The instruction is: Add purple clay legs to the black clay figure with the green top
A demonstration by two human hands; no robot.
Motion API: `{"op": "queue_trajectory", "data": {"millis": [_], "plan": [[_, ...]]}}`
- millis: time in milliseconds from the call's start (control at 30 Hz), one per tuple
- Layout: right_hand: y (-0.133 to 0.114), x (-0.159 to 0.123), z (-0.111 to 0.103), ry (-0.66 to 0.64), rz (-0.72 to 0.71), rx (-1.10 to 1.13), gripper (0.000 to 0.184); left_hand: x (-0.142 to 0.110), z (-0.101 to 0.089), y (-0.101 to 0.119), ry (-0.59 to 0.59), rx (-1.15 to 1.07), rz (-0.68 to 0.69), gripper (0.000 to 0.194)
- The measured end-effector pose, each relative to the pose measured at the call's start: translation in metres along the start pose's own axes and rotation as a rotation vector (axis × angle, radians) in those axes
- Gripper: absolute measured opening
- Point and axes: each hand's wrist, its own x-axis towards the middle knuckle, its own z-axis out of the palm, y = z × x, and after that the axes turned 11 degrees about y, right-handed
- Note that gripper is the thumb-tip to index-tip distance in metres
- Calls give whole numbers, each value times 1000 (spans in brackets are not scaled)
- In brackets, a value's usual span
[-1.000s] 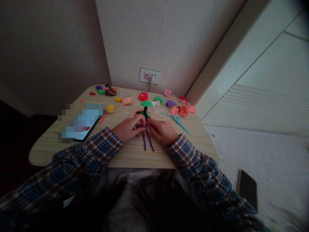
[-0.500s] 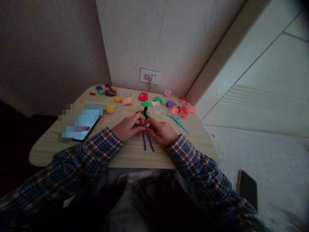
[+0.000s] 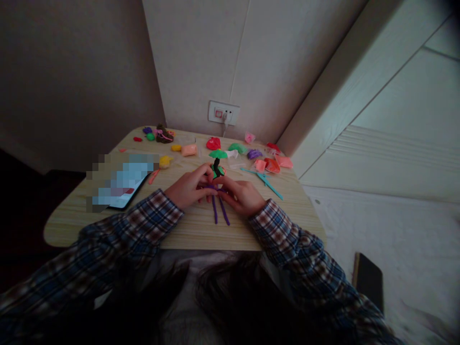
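Observation:
Between my hands is a purple clay bow (image 3: 223,212) with two thin strips hanging down toward me over the table. My left hand (image 3: 194,186) pinches its upper part from the left, fingers closed. From the right, my right hand (image 3: 241,195) grips the same part, its fingertips meeting those of the left. The fingers hide most of the bow's top. Just beyond the fingertips stands a small clay tree (image 3: 217,162) with a green crown and a black trunk on a green base.
Bags of coloured clay, among them a red one (image 3: 213,143) and a purple one (image 3: 254,154), lie along the table's far side. Turquoise tools (image 3: 269,184) are right of my hands. A tablet (image 3: 125,184), partly blurred out, lies left. A dark phone (image 3: 369,280) is at lower right.
My fingers have shifted slightly around the top of the purple bow. The hanging strips and everything else on the table stay in place.

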Motion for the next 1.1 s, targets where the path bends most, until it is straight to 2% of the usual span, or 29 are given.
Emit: {"op": "queue_trajectory", "data": {"millis": [267, 667, 800, 933, 1100], "plan": [[1, -1, 1, 27, -60, -33, 28, -1, -1, 2, -2, -17, -7, 29], [3, -1, 2, -23, -35, -47, 27, 0, 0, 2, -33, 65, 29, 28], [3, -1, 2, -9, -40, -54, 27, 0, 0, 3, -59, 77, 34, 26], [2, -1, 1, 27, -40, -30, 19, -1, -1, 6, -63, 102, 47, 24], [0, -1, 0, 85, 42, -36, 17, 0, -1, 9, -58, 133, 55, 19]]}}
